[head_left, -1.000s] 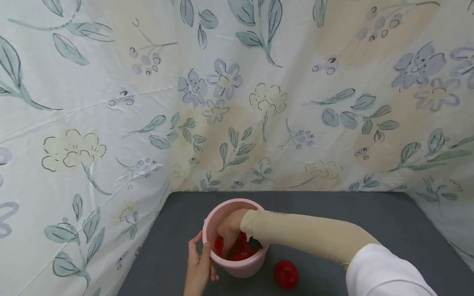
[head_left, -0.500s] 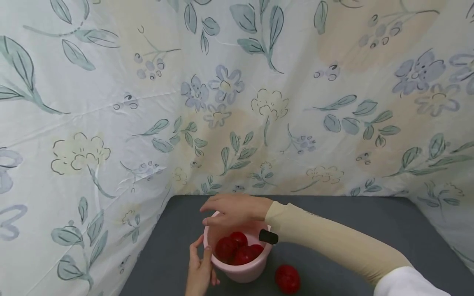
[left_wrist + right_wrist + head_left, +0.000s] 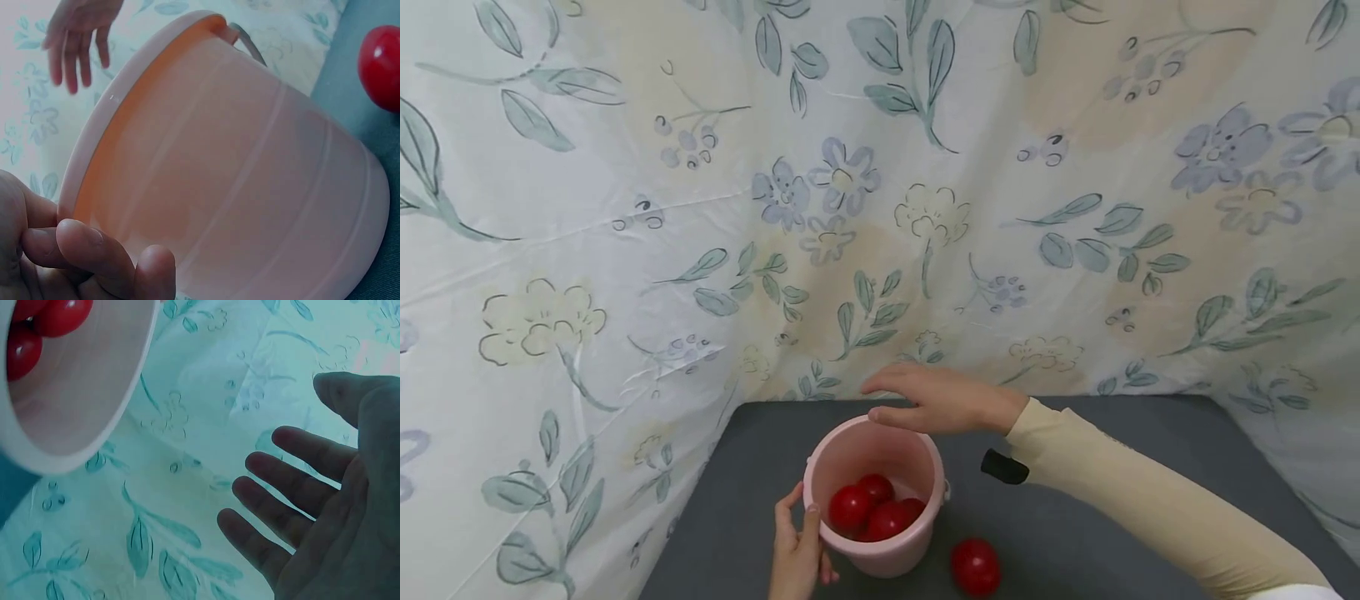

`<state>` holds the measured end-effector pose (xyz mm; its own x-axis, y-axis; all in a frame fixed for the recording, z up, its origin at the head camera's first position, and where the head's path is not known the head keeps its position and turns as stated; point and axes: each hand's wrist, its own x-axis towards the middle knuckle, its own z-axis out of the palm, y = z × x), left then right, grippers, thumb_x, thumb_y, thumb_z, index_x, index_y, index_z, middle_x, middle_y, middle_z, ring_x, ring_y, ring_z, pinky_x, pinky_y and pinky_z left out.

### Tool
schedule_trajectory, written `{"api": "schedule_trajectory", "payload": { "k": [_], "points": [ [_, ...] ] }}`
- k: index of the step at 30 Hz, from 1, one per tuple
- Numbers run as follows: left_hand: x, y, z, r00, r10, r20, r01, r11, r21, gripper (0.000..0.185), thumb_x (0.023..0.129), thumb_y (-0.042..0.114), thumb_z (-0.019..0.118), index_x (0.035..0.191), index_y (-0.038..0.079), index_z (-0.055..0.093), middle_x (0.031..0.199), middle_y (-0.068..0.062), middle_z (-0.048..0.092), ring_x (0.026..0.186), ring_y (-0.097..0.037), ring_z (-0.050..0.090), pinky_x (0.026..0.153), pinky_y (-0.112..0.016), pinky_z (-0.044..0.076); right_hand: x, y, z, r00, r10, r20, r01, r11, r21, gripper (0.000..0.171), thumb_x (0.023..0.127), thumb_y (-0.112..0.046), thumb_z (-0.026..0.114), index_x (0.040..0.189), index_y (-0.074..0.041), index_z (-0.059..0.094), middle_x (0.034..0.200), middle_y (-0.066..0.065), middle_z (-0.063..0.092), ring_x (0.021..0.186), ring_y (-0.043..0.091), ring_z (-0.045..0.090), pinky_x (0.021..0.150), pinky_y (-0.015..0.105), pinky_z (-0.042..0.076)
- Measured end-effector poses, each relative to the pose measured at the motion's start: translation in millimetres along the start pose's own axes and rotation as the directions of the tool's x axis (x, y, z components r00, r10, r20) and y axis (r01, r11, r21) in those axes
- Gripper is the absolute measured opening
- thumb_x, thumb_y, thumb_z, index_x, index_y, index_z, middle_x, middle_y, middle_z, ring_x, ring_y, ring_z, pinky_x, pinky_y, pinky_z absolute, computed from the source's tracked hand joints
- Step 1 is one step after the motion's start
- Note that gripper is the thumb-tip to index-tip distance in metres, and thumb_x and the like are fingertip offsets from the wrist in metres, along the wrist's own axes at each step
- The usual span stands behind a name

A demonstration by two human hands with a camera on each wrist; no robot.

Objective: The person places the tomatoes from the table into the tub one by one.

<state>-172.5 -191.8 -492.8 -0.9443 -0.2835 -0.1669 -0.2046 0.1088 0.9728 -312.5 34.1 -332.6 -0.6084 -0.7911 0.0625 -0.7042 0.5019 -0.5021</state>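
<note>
A pink plastic bucket stands on the dark table with several glossy red round pieces inside; whether they are apples or tomatoes is unclear. My left hand grips the bucket's left rim, its thumb at the edge and the fingers by the outer wall. Above the far right rim, my right hand hovers apart from the bucket. Its fingers are spread and nothing lies between them in the right wrist view. One more red round piece rests on the table, right of the bucket.
The dark grey table reaches back to a floral cloth that hangs behind and along both sides. A small black device is strapped at my right wrist, over a beige sleeve. The bucket's handle shows at its side.
My right hand has come up out of the bucket, then moved right and away beyond the rim, uncovering the red pieces inside. The left hand keeps its grip.
</note>
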Motion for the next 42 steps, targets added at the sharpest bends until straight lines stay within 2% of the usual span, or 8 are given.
{"api": "schedule_trajectory", "payload": {
  "k": [7, 16, 30, 37, 42],
  "points": [
    [-2.4, 0.4, -1.3, 1.0, 0.0, -0.004, 0.0, 1.0, -0.019, 0.049, 0.11, 0.02, 0.035, 0.154, 0.011, 0.013, 0.051, -0.003, 0.048, 0.037, -0.012, 0.049, 0.046, -0.029, 0.052, -15, 10, -8, 0.999, 0.025, -0.032, -0.025, 0.999, -0.021, 0.047, 0.099, -0.046, 0.061, 0.143, -0.032, 0.055, 0.151, -0.006, 0.053, 0.142, 0.018, 0.047, 0.111, 0.049, 0.048],
    [-3.8, -1.1, 0.0, 1.0, 0.012, 0.004, -0.012, 0.999, -0.04, 0.049, 0.11, 0.018, 0.035, 0.153, 0.01, 0.013, 0.05, -0.003, 0.048, 0.036, -0.01, 0.048, 0.046, -0.029, 0.053, -33, 22, -15, 0.994, 0.082, -0.068, -0.085, 0.995, -0.044, 0.05, 0.097, -0.047, 0.062, 0.144, -0.033, 0.054, 0.152, -0.007, 0.051, 0.143, 0.016, 0.046, 0.112, 0.045, 0.047],
    [-3.0, -3.7, 0.0, 1.0, 0.017, 0.015, -0.016, 0.999, -0.052, 0.049, 0.11, 0.018, 0.033, 0.154, 0.01, 0.012, 0.05, -0.002, 0.047, 0.036, -0.01, 0.048, 0.046, -0.029, 0.053, -66, 41, -28, 0.982, 0.135, -0.132, -0.134, 0.991, 0.014, 0.051, 0.098, -0.052, 0.059, 0.145, -0.036, 0.052, 0.153, -0.006, 0.049, 0.143, 0.02, 0.045, 0.111, 0.052, 0.046],
    [-3.8, -2.8, -0.4, 1.0, 0.015, 0.02, -0.014, 0.999, -0.049, 0.051, 0.11, 0.018, 0.034, 0.154, 0.01, 0.01, 0.05, -0.003, 0.048, 0.037, -0.01, 0.048, 0.047, -0.03, 0.054, -77, 48, -26, 0.978, 0.145, -0.15, -0.137, 0.989, 0.059, 0.053, 0.097, -0.05, 0.062, 0.147, -0.032, 0.051, 0.151, -0.005, 0.051, 0.14, 0.02, 0.048, 0.107, 0.051, 0.05],
    [-0.5, 0.2, 1.2, 1.0, 0.007, 0.011, -0.006, 1.0, -0.031, 0.051, 0.11, 0.021, 0.035, 0.154, 0.011, 0.012, 0.052, -0.005, 0.049, 0.038, -0.013, 0.049, 0.049, -0.03, 0.054, -85, 55, -19, 0.978, 0.117, -0.171, -0.113, 0.993, 0.029, 0.052, 0.097, -0.044, 0.064, 0.145, -0.026, 0.053, 0.148, -0.003, 0.054, 0.137, 0.022, 0.05, 0.108, 0.05, 0.049]
  ]
}}
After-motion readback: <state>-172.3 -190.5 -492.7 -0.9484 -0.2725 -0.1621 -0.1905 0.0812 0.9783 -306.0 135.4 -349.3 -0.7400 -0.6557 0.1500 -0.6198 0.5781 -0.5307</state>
